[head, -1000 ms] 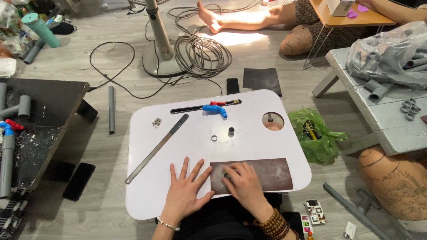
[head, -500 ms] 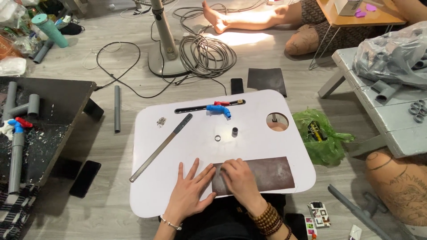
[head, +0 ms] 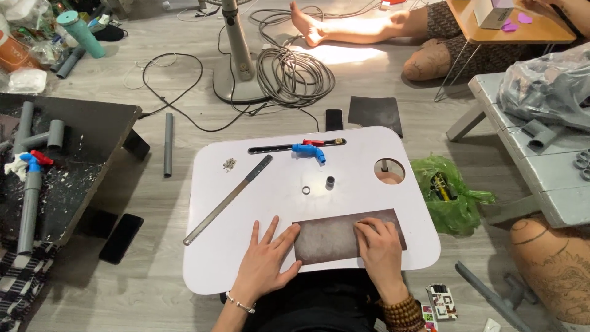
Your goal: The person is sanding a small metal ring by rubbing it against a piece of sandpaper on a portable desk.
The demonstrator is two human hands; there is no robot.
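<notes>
A person sits on the floor at a low white lap table (head: 258,264), seen from above. Both hands press flat on a dark rectangular sheet of sandpaper (head: 332,237) lying along the table's near edge. The left hand (head: 267,261) rests with fingers spread wide, its fingertips just over the sheet's left end; a thin bracelet circles the wrist. The right hand (head: 380,246) lies on the sheet's right half, fingers close together and slightly bent, holding nothing, with a band of wooden beads on the wrist.

Further up the table sit a small grey ring (head: 306,190) and a short grey pipe piece (head: 330,182), just beside each other. A long metal file (head: 228,198) lies diagonally to the left. Near the far edge a blue plastic tap with a red handle (head: 310,150) rests by a long slot, and a round hole (head: 389,171) opens on the right.

On the wooden floor around the table are a black phone (head: 121,237), a grey pipe (head: 168,144), a coil of cable (head: 295,67) by a fan stand (head: 236,61), and a green plastic bag (head: 448,193). Another person's bare foot (head: 304,21) shows at the top
</notes>
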